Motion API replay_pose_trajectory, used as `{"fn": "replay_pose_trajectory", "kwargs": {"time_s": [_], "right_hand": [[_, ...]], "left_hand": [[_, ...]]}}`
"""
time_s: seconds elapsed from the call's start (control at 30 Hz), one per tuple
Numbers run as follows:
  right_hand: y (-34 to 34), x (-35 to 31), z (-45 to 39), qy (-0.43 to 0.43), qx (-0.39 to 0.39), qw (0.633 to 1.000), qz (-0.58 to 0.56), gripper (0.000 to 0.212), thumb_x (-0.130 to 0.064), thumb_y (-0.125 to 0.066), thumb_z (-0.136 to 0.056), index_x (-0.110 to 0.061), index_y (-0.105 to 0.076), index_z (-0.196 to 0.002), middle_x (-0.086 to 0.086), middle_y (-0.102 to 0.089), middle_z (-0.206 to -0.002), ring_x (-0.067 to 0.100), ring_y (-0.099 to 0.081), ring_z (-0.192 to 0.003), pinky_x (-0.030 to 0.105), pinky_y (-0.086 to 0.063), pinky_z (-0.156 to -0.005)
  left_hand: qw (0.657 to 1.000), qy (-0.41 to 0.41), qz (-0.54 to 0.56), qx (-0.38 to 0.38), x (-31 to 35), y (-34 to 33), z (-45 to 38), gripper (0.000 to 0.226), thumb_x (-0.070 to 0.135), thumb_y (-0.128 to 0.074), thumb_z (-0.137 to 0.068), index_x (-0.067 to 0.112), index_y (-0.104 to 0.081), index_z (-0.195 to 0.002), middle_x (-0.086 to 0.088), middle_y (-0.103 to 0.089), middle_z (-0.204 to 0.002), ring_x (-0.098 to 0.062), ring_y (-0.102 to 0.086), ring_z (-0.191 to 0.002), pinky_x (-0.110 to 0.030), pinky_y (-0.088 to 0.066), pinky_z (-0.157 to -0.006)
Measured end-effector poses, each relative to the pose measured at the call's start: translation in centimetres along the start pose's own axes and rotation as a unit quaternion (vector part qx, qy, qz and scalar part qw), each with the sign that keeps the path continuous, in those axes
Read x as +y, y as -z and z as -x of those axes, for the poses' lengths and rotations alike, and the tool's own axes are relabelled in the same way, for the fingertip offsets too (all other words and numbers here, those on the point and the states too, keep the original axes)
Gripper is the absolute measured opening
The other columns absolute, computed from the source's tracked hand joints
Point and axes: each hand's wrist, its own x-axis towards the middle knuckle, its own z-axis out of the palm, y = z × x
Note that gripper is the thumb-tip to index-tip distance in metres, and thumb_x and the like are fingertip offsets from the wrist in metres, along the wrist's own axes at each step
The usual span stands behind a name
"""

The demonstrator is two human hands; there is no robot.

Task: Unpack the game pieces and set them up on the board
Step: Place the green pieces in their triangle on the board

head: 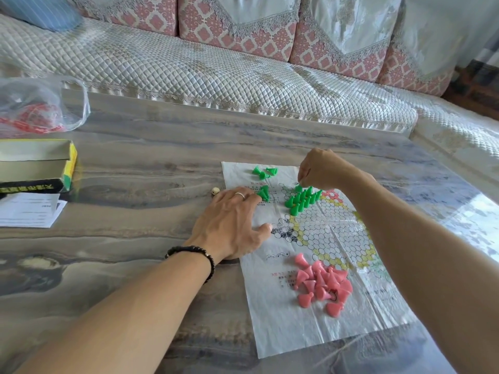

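The paper game board (324,238) lay flat on the desk (135,163), and the left hand (232,225) rested on its near-left edge with fingers spread and straight, apparently to keep the thin sheet from shifting. A small cluster of green pawns (264,193) stood touching that hand's fingertips, ready to be fed across. The right hand (321,168) hovered beyond the standing green pawn formation (302,199), its fingers curled downward in a pinch; a green pawn appeared to be held at the fingertips, though it could not be told for certain. The formation filled one point of the star directly beneath that hand, which suggested placement was in progress there. A few loose green pawns (263,172) lay tipped over just beyond the left hand's fingertips, to the left of the right hand. The pink pawns (321,283) sat heaped and unsorted on the board nearer the person, between the two forearms, not yet set up. A small die (215,191) rested just left of the left hand, and the open game box (37,168) and a plastic bag (37,106) of red pieces lay well apart to the left.
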Motion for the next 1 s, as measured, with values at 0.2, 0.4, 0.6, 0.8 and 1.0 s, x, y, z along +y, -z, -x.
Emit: {"fn": "replay_pose_trajectory", "kwargs": {"time_s": [0.2,0.4,0.6,0.8,1.0], "right_hand": [[-0.4,0.0,-0.2,-0.002,-0.008,1.0,-0.01,0.009,-0.005,-0.072,-0.079,-0.012,-0.076,-0.084,-0.001,-0.073,-0.078,0.011,-0.069,-0.069,0.019,-0.051,-0.055],[0.1,-1.6,0.5,0.072,0.044,0.995,-0.049,0.014,-0.006,-0.059,-0.09,-0.006,-0.072,-0.093,0.001,-0.072,-0.092,0.01,-0.069,-0.076,0.018,-0.056,-0.065],[-1.6,-4.9,1.1,0.133,0.006,0.99,-0.04,0.011,-0.018,-0.065,-0.088,-0.023,-0.074,-0.093,-0.018,-0.061,-0.081,0.008,-0.064,-0.083,0.031,-0.054,-0.082],[-2.6,-4.9,0.2,0.099,-0.016,0.995,-0.02,0.002,-0.029,-0.073,-0.081,-0.03,-0.073,-0.082,-0.005,-0.07,-0.087,0.016,-0.065,-0.084,0.042,-0.056,-0.079],[-0.9,-5.0,0.6,0.067,0.023,0.993,-0.096,0.008,-0.014,-0.061,-0.088,-0.016,-0.065,-0.082,0.001,-0.072,-0.076,0.009,-0.051,-0.045,0.02,-0.041,-0.039]], "left_hand": [[1.0,-0.003,-0.001,0.008,-0.1,-0.1,0.0,0.063,0.057,-0.043,-0.088,0.02,-0.041,-0.139,-0.001,-0.039,-0.148,-0.017,-0.031,-0.136,-0.034,-0.018,-0.115],[1.0,-0.007,-0.001,-0.002,-0.2,-0.2,-0.1,0.067,0.059,-0.04,-0.086,0.019,-0.04,-0.14,-0.005,-0.036,-0.151,-0.019,-0.03,-0.139,-0.036,-0.019,-0.116],[1.0,-0.007,-0.003,0.007,-0.1,-0.1,0.0,0.062,0.059,-0.04,-0.084,0.021,-0.044,-0.134,-0.002,-0.045,-0.142,-0.019,-0.038,-0.131,-0.034,-0.024,-0.112],[1.0,-0.008,-0.007,0.013,0.0,-0.1,0.0,0.059,0.057,-0.043,-0.085,0.024,-0.045,-0.133,0.001,-0.051,-0.132,-0.019,-0.044,-0.123,-0.033,-0.027,-0.109],[1.0,-0.004,-0.009,0.002,-0.2,-0.2,-0.2,0.064,0.058,-0.044,-0.086,0.017,-0.043,-0.135,-0.003,-0.045,-0.142,-0.019,-0.036,-0.132,-0.034,-0.023,-0.113]]}}
